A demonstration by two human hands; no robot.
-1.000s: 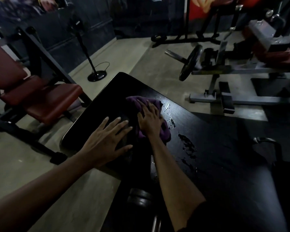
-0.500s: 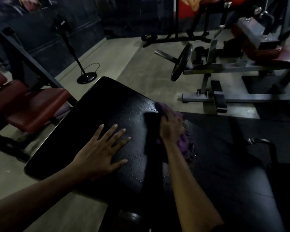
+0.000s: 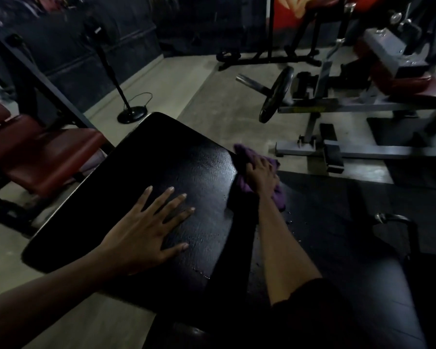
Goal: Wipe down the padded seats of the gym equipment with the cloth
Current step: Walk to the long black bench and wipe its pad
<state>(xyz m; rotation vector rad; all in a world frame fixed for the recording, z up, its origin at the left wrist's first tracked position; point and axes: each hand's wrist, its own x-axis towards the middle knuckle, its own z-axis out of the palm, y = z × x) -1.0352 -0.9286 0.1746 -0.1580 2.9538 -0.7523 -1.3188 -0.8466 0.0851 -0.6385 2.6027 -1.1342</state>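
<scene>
right hand [image 3: 261, 176] clenched on purple cloth [image 3: 278, 195], now swept from the middle to the right edge of the black padded surface [image 3: 186, 172]; left hand [image 3: 146, 235] flat, released, bracing. wet sheen behind means most of this pad done

dim, murky shadows, faint sheen on black pad [image 3: 181, 172], bowed edges

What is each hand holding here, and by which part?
Right hand presses the purple cloth by its middle; left hand lies flat on the black pad, holding nothing.
</scene>
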